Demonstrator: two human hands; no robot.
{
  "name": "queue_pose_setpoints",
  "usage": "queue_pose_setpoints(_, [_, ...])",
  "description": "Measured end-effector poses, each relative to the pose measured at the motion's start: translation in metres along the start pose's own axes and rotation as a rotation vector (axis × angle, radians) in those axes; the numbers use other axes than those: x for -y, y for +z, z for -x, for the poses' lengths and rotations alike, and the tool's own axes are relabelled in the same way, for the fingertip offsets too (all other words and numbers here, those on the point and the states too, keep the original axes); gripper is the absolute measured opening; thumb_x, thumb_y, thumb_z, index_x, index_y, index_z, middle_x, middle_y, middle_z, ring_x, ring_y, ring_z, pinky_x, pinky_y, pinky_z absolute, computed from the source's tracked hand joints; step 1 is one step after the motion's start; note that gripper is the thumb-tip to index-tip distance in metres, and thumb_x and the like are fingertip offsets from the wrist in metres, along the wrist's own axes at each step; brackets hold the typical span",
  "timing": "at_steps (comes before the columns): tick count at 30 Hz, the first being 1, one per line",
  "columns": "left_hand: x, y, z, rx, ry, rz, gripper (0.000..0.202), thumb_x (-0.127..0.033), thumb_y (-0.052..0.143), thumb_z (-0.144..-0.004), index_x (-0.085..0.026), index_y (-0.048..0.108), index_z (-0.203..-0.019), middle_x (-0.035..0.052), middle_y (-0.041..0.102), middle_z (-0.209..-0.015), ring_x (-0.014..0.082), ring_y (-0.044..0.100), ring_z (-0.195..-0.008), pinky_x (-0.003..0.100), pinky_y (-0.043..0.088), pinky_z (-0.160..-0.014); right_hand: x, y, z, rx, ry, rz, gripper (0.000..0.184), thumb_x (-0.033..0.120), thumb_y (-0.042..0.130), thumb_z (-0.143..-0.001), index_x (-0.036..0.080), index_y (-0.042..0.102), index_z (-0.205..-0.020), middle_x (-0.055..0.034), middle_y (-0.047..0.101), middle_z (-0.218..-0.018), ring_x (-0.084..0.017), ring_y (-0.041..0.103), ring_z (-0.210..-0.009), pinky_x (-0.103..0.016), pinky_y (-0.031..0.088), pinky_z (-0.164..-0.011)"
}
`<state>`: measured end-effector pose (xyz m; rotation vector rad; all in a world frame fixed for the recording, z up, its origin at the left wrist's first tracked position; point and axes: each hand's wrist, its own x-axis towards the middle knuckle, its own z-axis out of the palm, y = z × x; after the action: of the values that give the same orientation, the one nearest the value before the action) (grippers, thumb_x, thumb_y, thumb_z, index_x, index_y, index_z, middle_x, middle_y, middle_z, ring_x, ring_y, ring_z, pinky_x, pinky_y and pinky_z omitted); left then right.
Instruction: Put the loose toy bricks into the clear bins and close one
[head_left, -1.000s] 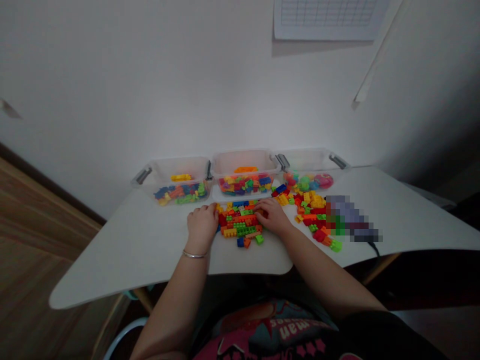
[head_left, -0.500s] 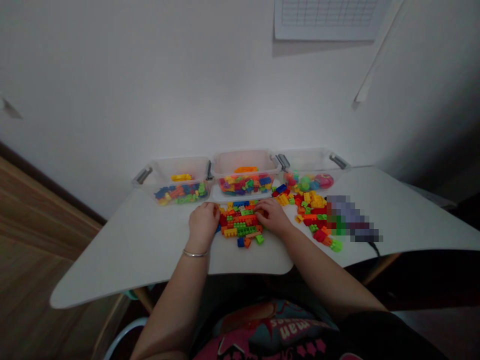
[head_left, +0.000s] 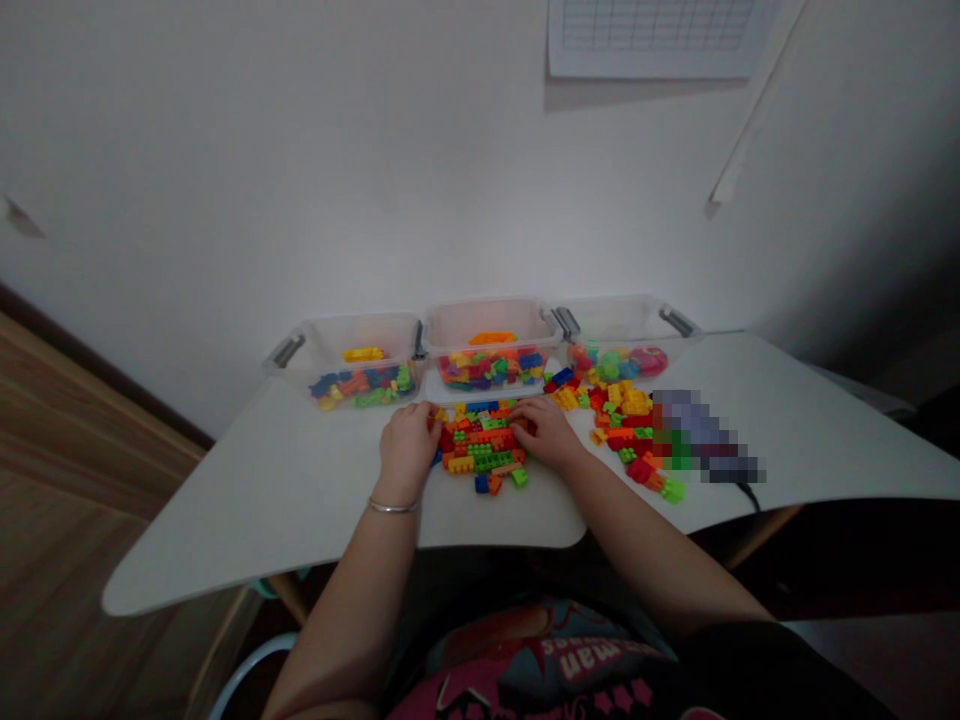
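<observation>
A flat cluster of toy building bricks (head_left: 484,440) in red, green, orange, yellow and blue lies in front of me. My left hand (head_left: 407,442) is at its left side, fingers curled together against the edge bricks. From the right, my right hand (head_left: 549,432) reaches over the cluster's edge with bent fingers and thumb on the bricks there. Both sets of fingertips are partly hidden among the bricks. Close to me, a small blue brick (head_left: 481,484) and a light green brick (head_left: 520,479) lie at the cluster's near side.
Three clear plastic bins stand along the wall: the left bin (head_left: 304,378), the middle bin (head_left: 487,312) and the right bin (head_left: 622,318), each holding bricks or toys. Loose bricks (head_left: 630,400) spread to the right, beside a pixelated object (head_left: 705,437). All rest on a white table (head_left: 300,500).
Hardly anything differs. My left hand has shifted very slightly, and my right hand stays in the same place at the bricks.
</observation>
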<state>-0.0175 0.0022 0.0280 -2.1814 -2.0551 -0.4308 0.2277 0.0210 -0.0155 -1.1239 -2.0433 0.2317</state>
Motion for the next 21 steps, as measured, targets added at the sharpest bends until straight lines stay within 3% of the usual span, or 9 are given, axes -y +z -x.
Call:
queue_pose_setpoints(5, [-0.002,-0.001,-0.002,-0.056,-0.061,0.178,0.027,-0.025,0.054,-0.085,-0.02,0.057,-0.111,0.008,0.067,-0.102,0.0225,0.063,-0.094,0.032,0.049,-0.08,0.001,-0.001,0.0,0.007,0.003,-0.011,0.014,0.018,0.062,-0.078,0.021,0.071,-0.088,-0.0081,0.068,-0.098,-0.024,0.058,-0.098,-0.042,0.045,-0.091])
queue_pose_setpoints(8, [-0.004,-0.004,-0.003,-0.137,0.004,0.309,0.043,-0.02,0.054,-0.084,-0.019,0.051,-0.127,0.0092,0.064,-0.11,0.0208,0.062,-0.095,0.032,0.05,-0.085,0.001,-0.001,0.0,0.009,0.004,-0.01,0.014,0.018,0.061,-0.078,0.021,0.071,-0.088,-0.0079,0.068,-0.098,-0.024,0.058,-0.098,-0.043,0.045,-0.092])
queue_pose_setpoints(13, [-0.01,-0.014,-0.005,-0.294,0.133,0.382,0.031,-0.021,0.055,-0.085,-0.02,0.064,-0.114,0.0082,0.062,-0.105,0.0221,0.061,-0.097,0.035,0.051,-0.089,-0.001,0.0,0.0,-0.001,-0.005,-0.012,0.013,0.017,0.062,-0.077,0.021,0.07,-0.087,-0.0075,0.068,-0.097,-0.024,0.058,-0.097,-0.042,0.046,-0.091])
queue_pose_setpoints(21, [-0.03,-0.052,-0.017,-0.541,0.217,0.577,0.028,-0.019,0.061,-0.082,-0.019,0.063,-0.109,0.0064,0.066,-0.104,0.0197,0.061,-0.097,0.034,0.053,-0.085,0.0,0.0,0.0,-0.014,-0.011,-0.012,0.013,0.017,0.062,-0.078,0.021,0.07,-0.087,-0.0076,0.068,-0.098,-0.024,0.058,-0.097,-0.042,0.046,-0.091])
